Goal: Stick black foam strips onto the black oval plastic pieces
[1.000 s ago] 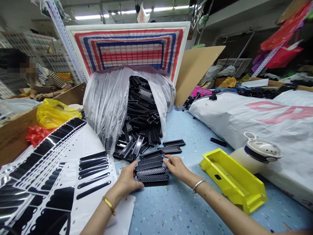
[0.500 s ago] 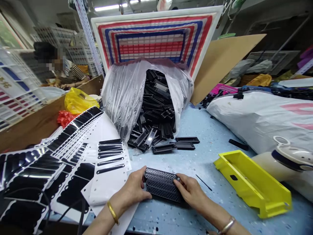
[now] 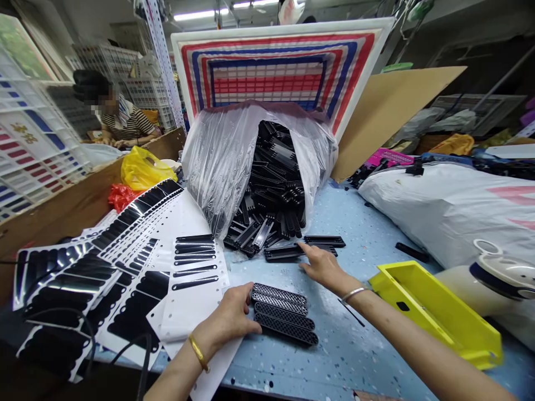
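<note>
Several long black plastic strips with a crosshatched face point(image 3: 284, 314) lie side by side in a row on the blue speckled table. My left hand point(image 3: 229, 314), with a gold bangle at the wrist, grips their left ends between thumb and fingers. The strips' right ends are free and slightly staggered. Farther up, my right hand point(image 3: 324, 267) holds nothing; its index finger is stretched out to a loose black plastic strip point(image 3: 284, 253) and its thumb is apart. Another loose strip point(image 3: 324, 241) lies just behind it. Past these, a clear plastic bag point(image 3: 217, 161) spills black strips point(image 3: 273, 178).
Sheets of black adhesive strips point(image 3: 194, 262) cover the left side. A yellow plastic bin point(image 3: 438, 317) stands on the right, beside a white spray bottle point(image 3: 493, 278) and a large white sack point(image 3: 443, 195). A striped lined basket point(image 3: 271, 36) is tipped behind the bag. A person point(image 3: 125, 122) sits back left.
My right hand has let go of the row's right end and moved up and away to the loose strips. My left hand stays at the row's left end. The view has shifted slightly.
</note>
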### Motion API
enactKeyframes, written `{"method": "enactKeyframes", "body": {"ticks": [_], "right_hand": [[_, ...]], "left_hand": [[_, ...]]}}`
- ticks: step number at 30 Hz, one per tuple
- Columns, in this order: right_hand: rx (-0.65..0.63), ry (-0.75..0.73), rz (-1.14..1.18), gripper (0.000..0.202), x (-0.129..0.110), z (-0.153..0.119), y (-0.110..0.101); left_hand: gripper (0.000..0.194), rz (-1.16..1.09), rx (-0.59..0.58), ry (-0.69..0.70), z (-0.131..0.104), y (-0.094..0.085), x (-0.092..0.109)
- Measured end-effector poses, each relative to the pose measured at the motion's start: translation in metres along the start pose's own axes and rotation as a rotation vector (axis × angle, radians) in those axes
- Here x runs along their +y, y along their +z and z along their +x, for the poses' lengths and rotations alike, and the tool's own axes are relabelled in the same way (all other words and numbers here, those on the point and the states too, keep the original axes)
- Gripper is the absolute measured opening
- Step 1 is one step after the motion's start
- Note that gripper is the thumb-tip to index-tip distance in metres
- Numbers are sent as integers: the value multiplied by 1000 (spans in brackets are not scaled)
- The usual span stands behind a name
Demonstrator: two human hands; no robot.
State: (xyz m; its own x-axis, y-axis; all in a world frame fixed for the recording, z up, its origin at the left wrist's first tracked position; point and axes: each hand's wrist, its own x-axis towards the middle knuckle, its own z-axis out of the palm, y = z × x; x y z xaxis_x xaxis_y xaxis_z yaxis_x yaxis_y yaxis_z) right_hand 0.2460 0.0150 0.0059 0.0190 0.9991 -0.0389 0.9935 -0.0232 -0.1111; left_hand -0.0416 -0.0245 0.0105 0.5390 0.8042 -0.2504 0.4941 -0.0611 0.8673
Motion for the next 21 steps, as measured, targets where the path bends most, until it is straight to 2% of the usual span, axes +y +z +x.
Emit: {"method": "enactKeyframes", "body": {"ticks": [2,5,9,14,18,21], "right_hand": [[-28,0,-29,58,-3,11,-2],[-57,-25,-44,48,-5,15,-7],[-96,-114,-2,38,-11,-7,-14],[-234,-267,110,23,-24,-43,-11],[-304,-300,151,26,-27,-45,-8],[-303,-300,177,29,-27,-36,-9]], "left_hand": [[37,-5,-6,6,-1,-1,5],[36,-10,-12,9,-3,-1,6],[38,-7,1,11,-5,1,-3],[42,20,67,9,-6,1,-11],[53,59,92,-26,-7,-5,-6],[64,80,104,-30,-9,-11,-3]]}}
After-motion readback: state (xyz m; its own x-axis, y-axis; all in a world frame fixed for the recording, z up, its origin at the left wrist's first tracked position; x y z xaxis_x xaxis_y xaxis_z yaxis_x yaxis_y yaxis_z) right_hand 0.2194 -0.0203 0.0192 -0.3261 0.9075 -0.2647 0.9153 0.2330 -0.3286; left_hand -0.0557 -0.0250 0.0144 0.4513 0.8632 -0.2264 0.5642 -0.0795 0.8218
